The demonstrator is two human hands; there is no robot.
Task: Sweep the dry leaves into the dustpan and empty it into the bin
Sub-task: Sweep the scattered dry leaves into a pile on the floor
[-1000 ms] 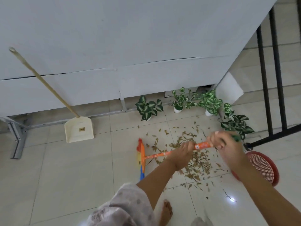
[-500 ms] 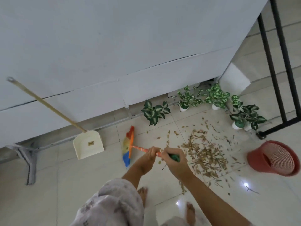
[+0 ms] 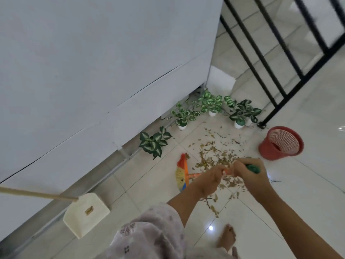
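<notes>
Both my hands grip a broom with an orange handle and green end cap. My left hand [image 3: 210, 179] holds the handle lower down, my right hand [image 3: 248, 171] holds the top near the cap. The multicoloured broom head [image 3: 182, 173] rests on the tiled floor at the left edge of a scatter of dry brown leaves [image 3: 214, 156]. A cream dustpan [image 3: 86, 214] with a long wooden handle [image 3: 37, 193] stands on the floor to the left, apart from the leaves. A red mesh bin [image 3: 281, 143] stands to the right of the leaves.
Several small potted plants [image 3: 155, 142] line the base of a white wall panel [image 3: 93, 71] behind the leaves. A black metal railing [image 3: 270, 58] runs at the upper right. My bare foot [image 3: 226, 238] and patterned clothing show at the bottom.
The view has swung and tilted. The broom head has moved right, from near the dustpan side to the left edge of the leaf pile. Both hands keep their hold on the handle.
</notes>
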